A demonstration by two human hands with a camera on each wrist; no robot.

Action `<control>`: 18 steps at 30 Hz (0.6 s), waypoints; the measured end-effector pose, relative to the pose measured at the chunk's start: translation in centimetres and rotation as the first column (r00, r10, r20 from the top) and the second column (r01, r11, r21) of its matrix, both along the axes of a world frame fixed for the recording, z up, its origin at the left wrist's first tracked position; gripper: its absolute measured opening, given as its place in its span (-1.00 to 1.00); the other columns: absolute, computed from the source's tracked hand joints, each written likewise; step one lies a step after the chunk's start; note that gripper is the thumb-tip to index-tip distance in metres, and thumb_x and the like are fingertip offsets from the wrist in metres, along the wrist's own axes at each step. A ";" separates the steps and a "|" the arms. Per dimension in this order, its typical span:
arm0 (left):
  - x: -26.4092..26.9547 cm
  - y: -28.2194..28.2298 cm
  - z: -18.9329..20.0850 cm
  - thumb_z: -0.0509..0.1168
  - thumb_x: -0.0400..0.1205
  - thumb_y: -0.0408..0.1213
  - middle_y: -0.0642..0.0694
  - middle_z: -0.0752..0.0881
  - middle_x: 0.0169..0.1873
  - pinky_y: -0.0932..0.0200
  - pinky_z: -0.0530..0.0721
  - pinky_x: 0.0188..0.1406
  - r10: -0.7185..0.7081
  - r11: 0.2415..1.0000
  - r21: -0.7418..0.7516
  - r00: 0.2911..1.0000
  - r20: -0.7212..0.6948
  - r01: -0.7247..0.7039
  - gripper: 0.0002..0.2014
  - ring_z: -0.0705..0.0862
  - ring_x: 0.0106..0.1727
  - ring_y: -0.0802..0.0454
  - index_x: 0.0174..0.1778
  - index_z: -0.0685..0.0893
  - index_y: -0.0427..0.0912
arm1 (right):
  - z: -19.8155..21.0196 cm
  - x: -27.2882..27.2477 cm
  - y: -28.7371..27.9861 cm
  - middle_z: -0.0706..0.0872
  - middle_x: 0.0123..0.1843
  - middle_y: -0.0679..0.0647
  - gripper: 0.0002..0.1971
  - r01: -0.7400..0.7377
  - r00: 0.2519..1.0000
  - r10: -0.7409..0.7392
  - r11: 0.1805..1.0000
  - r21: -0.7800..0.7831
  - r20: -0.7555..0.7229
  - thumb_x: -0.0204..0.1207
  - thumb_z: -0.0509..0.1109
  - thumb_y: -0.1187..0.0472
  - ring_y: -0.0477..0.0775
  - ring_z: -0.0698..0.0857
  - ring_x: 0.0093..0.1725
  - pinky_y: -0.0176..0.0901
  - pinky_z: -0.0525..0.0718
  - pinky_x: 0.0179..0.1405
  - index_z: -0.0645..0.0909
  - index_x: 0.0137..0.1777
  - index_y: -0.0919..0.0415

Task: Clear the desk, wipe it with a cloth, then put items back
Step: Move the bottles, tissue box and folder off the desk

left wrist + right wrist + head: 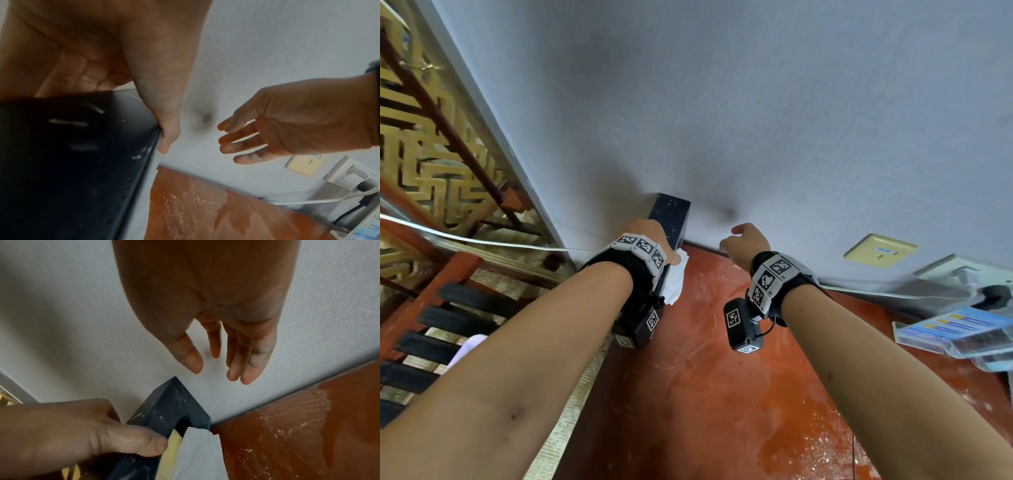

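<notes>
Two hands work at the far left corner of the red-brown wooden bench (722, 394): the left hand (650, 236) grips a dark rectangular tissue box (671, 219) with white tissue (676, 281) trailing out, while the right hand (744, 245) hovers released beside it. Held one-handed near the bench's edge, the box could slip and fall.

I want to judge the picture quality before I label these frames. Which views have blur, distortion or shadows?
Head view: strong wide-angle bending of wall and desk, screen at far left smeared. Left wrist view: dim, the black box and left hand soft, a dark patch on the wall. Right wrist view: sharpest; the right hand is in shade against the bright wall.
</notes>
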State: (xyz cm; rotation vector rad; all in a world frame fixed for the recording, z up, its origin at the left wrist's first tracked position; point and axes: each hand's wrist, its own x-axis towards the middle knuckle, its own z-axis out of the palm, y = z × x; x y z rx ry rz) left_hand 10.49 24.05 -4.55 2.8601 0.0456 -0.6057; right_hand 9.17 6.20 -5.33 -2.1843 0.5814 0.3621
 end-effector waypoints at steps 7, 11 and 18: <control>0.6 -0.3 -0.8 0.50 0.36 0.20 -0.20 0.72 -0.07 0.05 0.63 -0.09 0.021 1.000 0.005 1.000 -0.001 -0.021 -0.47 0.73 0.03 -0.16 -0.01 0.70 -0.19 | 0.3 -0.8 -0.5 0.59 0.33 0.18 -0.47 0.020 0.998 -0.019 1.000 0.021 -0.053 0.50 0.34 0.26 0.20 0.63 0.26 0.14 0.66 0.28 0.39 0.49 0.17; 0.0 -1.3 0.5 0.44 0.32 0.35 -0.31 0.53 0.31 -0.03 0.58 0.18 0.041 0.993 0.105 0.997 0.060 -0.047 0.06 0.57 0.31 -0.24 0.46 0.32 -0.44 | 0.8 -2.8 -2.7 0.59 0.33 0.16 -0.47 0.047 0.998 -0.047 0.999 0.008 -0.052 0.50 0.35 0.23 0.20 0.61 0.28 0.13 0.64 0.31 0.40 0.48 0.20; -2.9 -9.7 4.8 0.41 0.35 0.33 -0.35 0.38 0.36 -0.20 0.48 0.24 -0.069 0.994 0.096 0.981 0.183 0.052 -0.03 0.38 0.38 -0.32 0.47 0.28 -0.31 | 2.1 -6.9 -10.2 0.55 0.40 0.19 -0.46 0.161 0.987 -0.161 0.986 -0.031 0.028 0.47 0.36 0.24 0.24 0.58 0.34 0.13 0.62 0.33 0.42 0.47 0.20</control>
